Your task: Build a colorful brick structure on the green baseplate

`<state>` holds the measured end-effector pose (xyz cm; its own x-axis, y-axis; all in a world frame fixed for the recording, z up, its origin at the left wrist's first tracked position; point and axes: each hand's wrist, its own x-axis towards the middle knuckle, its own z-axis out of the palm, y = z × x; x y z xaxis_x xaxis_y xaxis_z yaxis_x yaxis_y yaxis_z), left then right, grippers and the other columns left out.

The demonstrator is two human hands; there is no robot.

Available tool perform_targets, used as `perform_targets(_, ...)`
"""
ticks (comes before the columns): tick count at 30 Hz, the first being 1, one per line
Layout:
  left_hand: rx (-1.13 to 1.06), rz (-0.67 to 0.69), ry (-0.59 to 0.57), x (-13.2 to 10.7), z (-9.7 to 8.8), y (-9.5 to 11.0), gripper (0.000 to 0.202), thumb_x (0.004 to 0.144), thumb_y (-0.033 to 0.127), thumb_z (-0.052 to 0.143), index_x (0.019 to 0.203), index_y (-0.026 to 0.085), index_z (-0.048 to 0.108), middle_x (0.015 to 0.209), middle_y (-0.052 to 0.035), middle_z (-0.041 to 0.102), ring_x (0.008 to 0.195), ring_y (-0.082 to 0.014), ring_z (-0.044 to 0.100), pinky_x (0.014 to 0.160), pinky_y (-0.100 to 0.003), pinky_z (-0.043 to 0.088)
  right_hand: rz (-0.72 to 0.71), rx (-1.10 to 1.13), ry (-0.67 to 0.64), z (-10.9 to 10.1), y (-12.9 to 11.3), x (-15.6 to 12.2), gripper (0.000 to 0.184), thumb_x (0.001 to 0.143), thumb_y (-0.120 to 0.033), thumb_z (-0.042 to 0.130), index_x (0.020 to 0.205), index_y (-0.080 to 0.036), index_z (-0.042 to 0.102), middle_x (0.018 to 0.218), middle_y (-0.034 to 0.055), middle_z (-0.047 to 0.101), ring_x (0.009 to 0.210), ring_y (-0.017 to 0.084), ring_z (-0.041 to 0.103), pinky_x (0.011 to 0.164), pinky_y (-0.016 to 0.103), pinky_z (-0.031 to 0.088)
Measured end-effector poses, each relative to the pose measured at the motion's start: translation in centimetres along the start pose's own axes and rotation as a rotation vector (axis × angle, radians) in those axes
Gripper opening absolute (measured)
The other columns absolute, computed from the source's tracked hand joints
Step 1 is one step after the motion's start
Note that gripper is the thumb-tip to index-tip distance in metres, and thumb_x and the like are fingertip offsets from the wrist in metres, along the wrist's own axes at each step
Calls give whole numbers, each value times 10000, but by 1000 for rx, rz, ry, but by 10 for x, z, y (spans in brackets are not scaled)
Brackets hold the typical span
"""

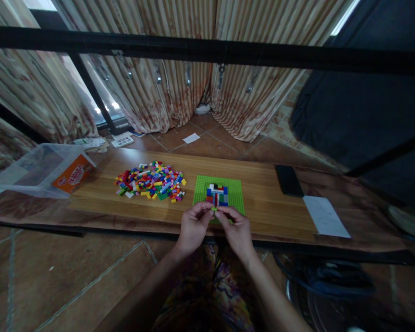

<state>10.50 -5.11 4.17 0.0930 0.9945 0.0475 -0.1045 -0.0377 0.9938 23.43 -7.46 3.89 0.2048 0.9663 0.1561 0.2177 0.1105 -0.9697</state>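
A small lime-green toy brick [214, 209] is pinched between the fingertips of both hands. My left hand [195, 226] grips it from the left, and my right hand [235, 227] from the right, over the near edge of a green baseplate [235, 189]. On that baseplate stands a low build of bricks [222, 197] in blue, white, red and black, its near part hidden by my fingers. To the left, a loose heap of colourful bricks [152, 182] is spread over the wooden board.
The wooden board [263, 203] lies on a cloth-covered table. A black phone [289, 180] and a white paper sheet [326, 216] are at the right. A clear plastic bin [38, 166] with an orange label stands far left. A dark metal bar [193, 50] crosses behind.
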Motion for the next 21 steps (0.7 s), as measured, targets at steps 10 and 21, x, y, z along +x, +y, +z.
perform_targets(10,144,-27,-16,5,-7,-18,246,822,317,620,1017,182,687,888,-44,718,787,-159,653,723,-281,538,-54,-89,52,-9,20,22,178,824,-390,643,833,-242,742,833,32,698,805,190,632,734,309,493)
perform_targets(21,306,-55,220,14,-79,-40,197,792,347,626,877,181,688,715,-20,700,673,-165,668,649,-266,546,-54,-292,29,-18,48,94,202,791,-392,624,793,-226,740,848,40,688,793,194,627,766,329,485)
